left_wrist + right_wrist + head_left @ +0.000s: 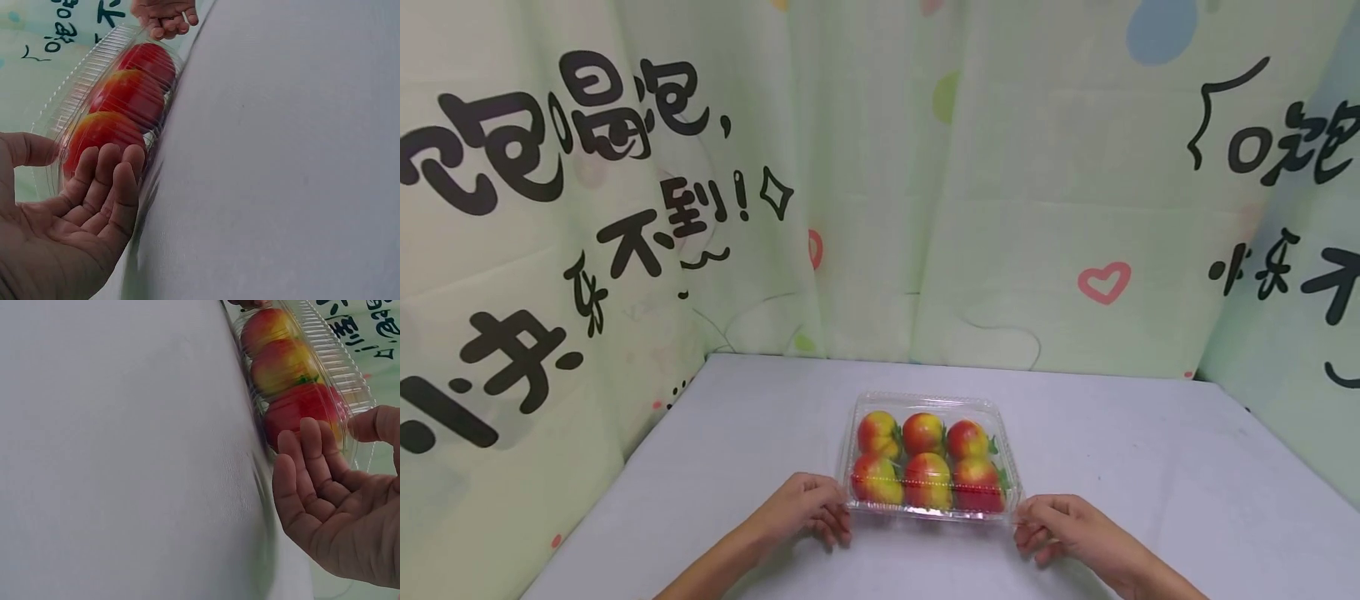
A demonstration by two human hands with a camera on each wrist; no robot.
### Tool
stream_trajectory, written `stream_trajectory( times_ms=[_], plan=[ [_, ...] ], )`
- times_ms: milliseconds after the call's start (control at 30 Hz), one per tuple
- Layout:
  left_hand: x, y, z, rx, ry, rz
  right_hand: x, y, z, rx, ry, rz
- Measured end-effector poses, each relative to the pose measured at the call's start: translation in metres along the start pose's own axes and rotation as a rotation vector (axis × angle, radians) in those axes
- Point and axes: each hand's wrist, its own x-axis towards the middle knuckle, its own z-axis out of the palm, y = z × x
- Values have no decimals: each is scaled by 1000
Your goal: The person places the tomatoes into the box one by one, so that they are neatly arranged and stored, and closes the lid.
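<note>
A clear plastic clamshell box (936,514) sits on the white table, its lid down over several red-and-yellow fruits (928,481) with small green leaves, set in two rows. At the box's near left corner, my left hand (820,508) pinches the edge between thumb and fingers. My right hand (1060,529) does likewise at the near right corner. The left wrist view shows the left thumb (39,150) against the lid's ridged rim, the other fingers curled beside the box's end. In the right wrist view the right thumb (375,424) lies at the rim, with the fingers bent below it.
The white-covered table (737,433) extends around the box on all sides. A pale green curtain (880,183) with black lettering and a heart print hangs behind it, with printed cloth also along the left and right sides.
</note>
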Motion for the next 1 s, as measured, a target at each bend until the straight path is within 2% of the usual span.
stream_trajectory(
  times_ms=[200,400,1000],
  plan=[
    [-1,1,2,-47,5,-45,0,1,3,52,-28,0],
    [-2,3,3,-82,4,-57,-1,3,3,108,-53,5],
    [-4,2,2,-107,-12,-57,-3,0,2,88,-57,28]
  ],
)
